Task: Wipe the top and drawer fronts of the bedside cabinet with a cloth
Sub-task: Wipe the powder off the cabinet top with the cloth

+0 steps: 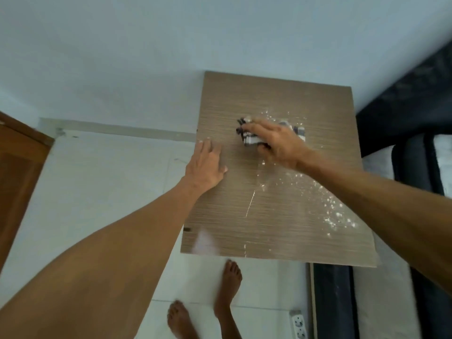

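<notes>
The wood-grain top of the bedside cabinet (269,216) fills the middle of the head view, seen from straight above. A checked cloth (250,140), bunched into a wad, lies on it a little toward 12 o'clock from the top's centre. The right hand (276,140) lies over the cloth, fingers nearly straight and spread, pressing it down on the wood. Its thumb sits at the cloth's 6 o'clock edge, though blur hides the exact hold. The left hand (206,165) rests flat on the top's 9 o'clock edge, fingers straight and together, holding nothing. White specks (337,216) are scattered over the wood from around the cloth down toward 4 o'clock, and a thin pale streak (250,204) runs below the centre. At 6 o'clock two bare feet (230,277) stand on the white tiled floor (97,179), with a white socket strip (299,324) beside them. A dark bed frame (415,118) lies at 3 o'clock and a brown door (17,167) at 9 o'clock.
</notes>
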Tool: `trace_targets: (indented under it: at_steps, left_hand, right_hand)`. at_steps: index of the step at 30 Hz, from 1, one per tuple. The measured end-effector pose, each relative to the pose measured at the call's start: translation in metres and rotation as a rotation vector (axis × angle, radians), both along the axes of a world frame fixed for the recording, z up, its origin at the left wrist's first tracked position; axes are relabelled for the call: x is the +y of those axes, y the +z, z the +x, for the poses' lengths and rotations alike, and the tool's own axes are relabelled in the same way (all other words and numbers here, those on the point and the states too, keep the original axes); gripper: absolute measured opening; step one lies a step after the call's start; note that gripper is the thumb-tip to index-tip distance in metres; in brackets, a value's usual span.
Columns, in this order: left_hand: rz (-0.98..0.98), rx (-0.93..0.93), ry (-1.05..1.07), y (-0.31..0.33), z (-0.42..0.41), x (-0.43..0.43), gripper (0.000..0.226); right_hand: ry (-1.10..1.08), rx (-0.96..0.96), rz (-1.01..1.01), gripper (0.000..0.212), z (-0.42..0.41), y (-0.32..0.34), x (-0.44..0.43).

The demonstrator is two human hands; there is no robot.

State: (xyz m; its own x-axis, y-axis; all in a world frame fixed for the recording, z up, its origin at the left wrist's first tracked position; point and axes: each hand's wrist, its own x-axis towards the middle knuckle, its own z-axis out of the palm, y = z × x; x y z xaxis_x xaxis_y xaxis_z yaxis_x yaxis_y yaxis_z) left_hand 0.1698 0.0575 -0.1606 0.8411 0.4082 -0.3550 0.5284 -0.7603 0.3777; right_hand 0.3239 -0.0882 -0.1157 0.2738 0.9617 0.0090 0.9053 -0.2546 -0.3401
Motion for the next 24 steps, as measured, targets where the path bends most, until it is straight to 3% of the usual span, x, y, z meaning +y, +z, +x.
trace_targets:
  at_steps: [4,9,12,14,17,24]
  left_hand:
    - [-0.011,0.107,0.005,-0.002,0.017,-0.003,0.08]
    - [0.016,0.111,0.014,-0.007,0.02,-0.006,0.083]
    - [0.016,0.106,0.027,-0.007,0.02,-0.006,0.084]
    - [-0.002,0.113,0.029,-0.007,0.02,-0.006,0.084]
    - [-0.01,0.124,0.028,-0.007,0.019,-0.006,0.085]
    - [0.002,0.133,0.029,-0.007,0.019,-0.006,0.084]
  right_hand:
    - [-0.045,-0.063,0.005,0.043,0.063,-0.006,0.04]
    - [-0.118,-0.059,-0.035,0.051,0.108,-0.015,0.074]
    - [-0.118,-0.024,-0.22,0.063,0.125,-0.032,0.084]
    - [-0.102,-0.106,-0.363,0.072,0.135,-0.046,0.087]
    - [-0.14,-0.169,-0.434,0.077,0.14,-0.06,0.087]
    - [-0.304,-0.143,-0.375,0.074,0.102,-0.077,0.075]
